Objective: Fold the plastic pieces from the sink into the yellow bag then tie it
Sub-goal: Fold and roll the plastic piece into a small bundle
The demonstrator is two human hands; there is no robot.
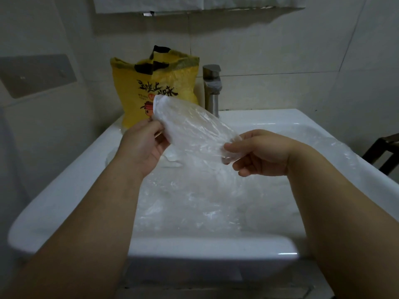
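Left grip (143, 143), right grip (261, 154) pinch 1 plastic piece (194, 130).

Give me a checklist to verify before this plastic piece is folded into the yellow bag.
1. Left hand grips one end of the plastic piece: ok.
2. Right hand pinches the other end: ok.
3. Piece held above the pile in the sink: ok.
4. Piece folded: not ok, it is spread out.
5. Yellow bag upright beside the faucet: ok.
6. Bag mouth open: cannot tell.
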